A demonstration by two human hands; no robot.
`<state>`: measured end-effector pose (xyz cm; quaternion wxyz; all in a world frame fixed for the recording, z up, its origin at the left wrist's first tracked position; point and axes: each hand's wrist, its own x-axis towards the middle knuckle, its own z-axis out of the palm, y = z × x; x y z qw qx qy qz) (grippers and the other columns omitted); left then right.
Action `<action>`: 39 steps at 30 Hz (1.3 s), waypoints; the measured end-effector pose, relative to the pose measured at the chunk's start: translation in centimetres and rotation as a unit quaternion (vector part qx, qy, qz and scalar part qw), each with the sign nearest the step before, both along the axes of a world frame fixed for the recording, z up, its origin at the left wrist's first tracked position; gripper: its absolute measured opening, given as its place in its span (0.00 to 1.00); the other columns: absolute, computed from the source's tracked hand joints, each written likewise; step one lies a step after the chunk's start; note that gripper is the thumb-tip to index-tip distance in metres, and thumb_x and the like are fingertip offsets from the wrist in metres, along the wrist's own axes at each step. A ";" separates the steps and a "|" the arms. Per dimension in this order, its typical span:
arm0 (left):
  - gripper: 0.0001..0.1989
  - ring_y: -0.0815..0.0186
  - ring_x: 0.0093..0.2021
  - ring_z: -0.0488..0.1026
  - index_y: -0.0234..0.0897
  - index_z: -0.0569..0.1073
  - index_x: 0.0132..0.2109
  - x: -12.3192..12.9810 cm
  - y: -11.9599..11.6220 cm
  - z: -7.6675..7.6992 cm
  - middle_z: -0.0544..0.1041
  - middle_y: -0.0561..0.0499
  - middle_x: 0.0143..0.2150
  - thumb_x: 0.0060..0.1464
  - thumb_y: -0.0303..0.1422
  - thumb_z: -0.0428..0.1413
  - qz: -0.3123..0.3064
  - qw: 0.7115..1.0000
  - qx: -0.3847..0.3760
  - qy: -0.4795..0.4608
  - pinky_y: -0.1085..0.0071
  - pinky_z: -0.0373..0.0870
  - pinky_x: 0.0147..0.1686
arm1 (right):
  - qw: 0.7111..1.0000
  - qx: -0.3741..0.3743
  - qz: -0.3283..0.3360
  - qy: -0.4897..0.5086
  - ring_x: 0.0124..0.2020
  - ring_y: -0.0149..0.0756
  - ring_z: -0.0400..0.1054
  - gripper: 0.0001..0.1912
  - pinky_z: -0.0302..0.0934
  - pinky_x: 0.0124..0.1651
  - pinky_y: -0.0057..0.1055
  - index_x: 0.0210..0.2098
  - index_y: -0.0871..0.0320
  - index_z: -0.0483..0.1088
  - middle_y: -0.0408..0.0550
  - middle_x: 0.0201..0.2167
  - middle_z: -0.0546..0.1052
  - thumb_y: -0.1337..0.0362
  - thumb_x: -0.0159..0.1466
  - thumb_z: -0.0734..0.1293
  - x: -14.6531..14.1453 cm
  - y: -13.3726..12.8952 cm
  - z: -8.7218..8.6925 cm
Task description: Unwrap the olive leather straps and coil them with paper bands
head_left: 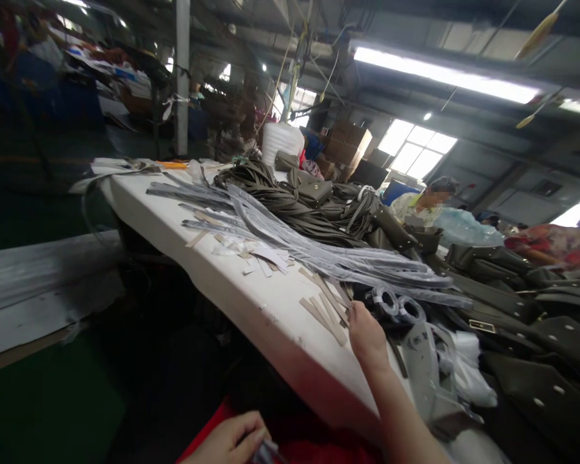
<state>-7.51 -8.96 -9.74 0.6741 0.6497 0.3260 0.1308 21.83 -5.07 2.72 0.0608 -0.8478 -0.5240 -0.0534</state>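
Note:
My right hand reaches over the white table, its fingers closed at the end of thin brown strips; what lies between the fingertips is too small to name. Low in the view, near my red clothing, my left hand is closed on a small greyish object that is blurred and partly cut off by the frame edge. Beyond the right hand lie long plastic-wrapped grey straps. Two wrapped rings sit just right of its fingers.
A grey-white machine stands right of my right forearm. Dark olive bags pile up on the right, and dark straps heap at the back. Paper scraps lie mid-table. A person is across the table.

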 end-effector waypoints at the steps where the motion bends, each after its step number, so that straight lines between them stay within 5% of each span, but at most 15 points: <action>1: 0.31 0.68 0.26 0.66 0.38 0.70 0.36 -0.1 -0.2 0.6 0.71 0.54 0.27 0.52 0.64 0.45 -0.005 1.000 -0.024 0.007 0.75 0.64 0.26 | 0.999 -0.006 0.032 0.030 0.34 0.37 0.73 0.16 0.55 0.34 0.29 0.43 0.58 0.71 0.51 0.36 0.79 0.63 0.71 0.53 -1.2 -1.4 0.5; 3: 0.32 0.69 0.23 0.66 0.37 0.70 0.37 -0.3 -0.5 1.8 0.71 0.54 0.27 0.51 0.63 0.47 -0.003 0.998 -0.058 0.012 0.75 0.62 0.22 | 0.980 -0.043 0.151 0.120 0.27 0.34 0.69 0.19 0.53 0.31 0.28 0.28 0.56 0.71 0.44 0.24 0.76 0.57 0.70 0.56 -3.9 -4.6 1.4; 6: 0.30 0.70 0.21 0.65 0.36 0.71 0.40 -0.2 -0.6 2.4 0.73 0.54 0.28 0.51 0.61 0.51 0.017 0.994 -0.111 0.009 0.75 0.63 0.22 | 0.918 -0.173 0.278 0.226 0.19 0.30 0.62 0.19 0.45 0.24 0.29 0.20 0.55 0.68 0.40 0.16 0.70 0.55 0.65 0.62 -7.7 -9.0 2.9; 9: 0.28 0.71 0.20 0.65 0.35 0.73 0.42 -0.1 -0.8 2.2 0.72 0.54 0.25 0.56 0.57 0.48 0.014 0.989 -0.150 0.008 0.76 0.61 0.20 | 0.886 -0.252 0.322 0.218 0.16 0.29 0.57 0.18 0.39 0.23 0.32 0.18 0.55 0.67 0.42 0.15 0.70 0.57 0.62 0.64 -10.3 -11.6 3.4; 15: 0.26 0.72 0.20 0.65 0.34 0.73 0.42 0.0 -1.3 2.4 0.74 0.53 0.27 0.58 0.54 0.48 -0.003 0.994 -0.107 0.021 0.76 0.61 0.20 | 0.895 -0.254 0.347 0.117 0.20 0.34 0.67 0.17 0.42 0.25 0.34 0.23 0.54 0.73 0.49 0.21 0.78 0.57 0.65 0.61 -13.1 -12.2 1.3; 22: 0.19 0.65 0.33 0.73 0.34 0.75 0.37 0.1 -1.1 2.9 0.78 0.50 0.32 0.61 0.44 0.48 0.006 0.999 0.003 0.034 0.72 0.67 0.34 | 0.909 -0.243 0.319 0.114 0.28 0.38 0.73 0.10 0.52 0.29 0.29 0.35 0.57 0.76 0.51 0.29 0.81 0.59 0.64 0.65 -13.9 -10.4 -2.3; 30: 0.18 0.63 0.36 0.72 0.34 0.76 0.33 0.2 -1.2 5.2 0.77 0.48 0.33 0.62 0.38 0.47 -0.012 0.989 0.141 0.033 0.72 0.65 0.40 | 0.857 -0.116 0.226 0.449 0.29 0.32 0.69 0.09 0.59 0.34 0.25 0.29 0.57 0.74 0.42 0.26 0.78 0.61 0.62 0.65 -10.0 -10.5 -3.3; 35: 0.13 0.65 0.34 0.70 0.35 0.72 0.28 0.7 -1.7 5.1 0.75 0.50 0.30 0.57 0.36 0.52 0.013 0.986 0.159 0.049 0.73 0.64 0.38 | 0.790 -0.032 0.110 0.603 0.23 0.31 0.63 0.20 0.58 0.29 0.27 0.23 0.59 0.70 0.42 0.19 0.71 0.49 0.60 0.66 -10.4 -10.4 -8.0; 38: 0.13 0.66 0.34 0.70 0.35 0.72 0.29 0.8 -1.9 4.2 0.75 0.50 0.31 0.57 0.37 0.51 0.029 0.987 0.148 0.053 0.73 0.64 0.38 | 0.693 -0.035 0.042 0.719 0.21 0.31 0.60 0.27 0.56 0.27 0.28 0.18 0.58 0.68 0.42 0.16 0.67 0.40 0.54 0.68 -11.3 -10.6 -10.6; 39: 0.14 0.66 0.35 0.70 0.35 0.72 0.29 0.8 -1.9 3.7 0.74 0.50 0.31 0.58 0.38 0.51 0.029 0.987 0.149 0.056 0.73 0.65 0.38 | 0.687 -0.026 0.045 0.725 0.23 0.31 0.61 0.26 0.57 0.29 0.28 0.21 0.57 0.69 0.42 0.19 0.69 0.39 0.51 0.71 -11.6 -10.5 -11.5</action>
